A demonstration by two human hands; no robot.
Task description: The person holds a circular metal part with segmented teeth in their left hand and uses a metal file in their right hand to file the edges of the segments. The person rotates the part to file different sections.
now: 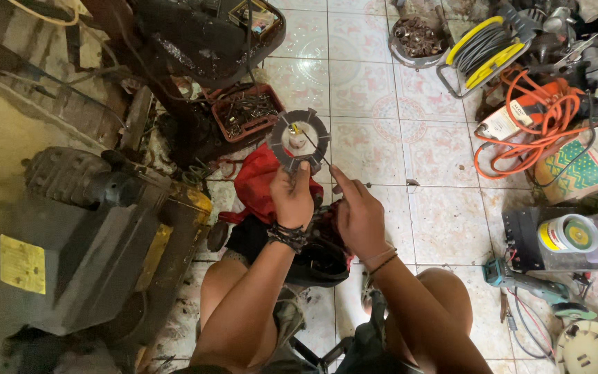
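My left hand [292, 197] holds up a round grey slotted metal part [299, 140] with a pale hub at its middle, gripping it by the lower edge. My right hand [358, 215] pinches a thin metal rod or wire [315, 148] that runs up and left to the part's hub. Both hands are above my knees, over a red cloth [257, 181] and a dark piece of machinery on the tiled floor.
A grey motor housing [84, 235] with a yellow label stands at left. A red tray of small metal parts [245, 112] lies behind. At right are a yellow cable reel [482, 45], coiled orange cord [541, 121], a black box [524, 239] and a teal angle grinder [520, 277].
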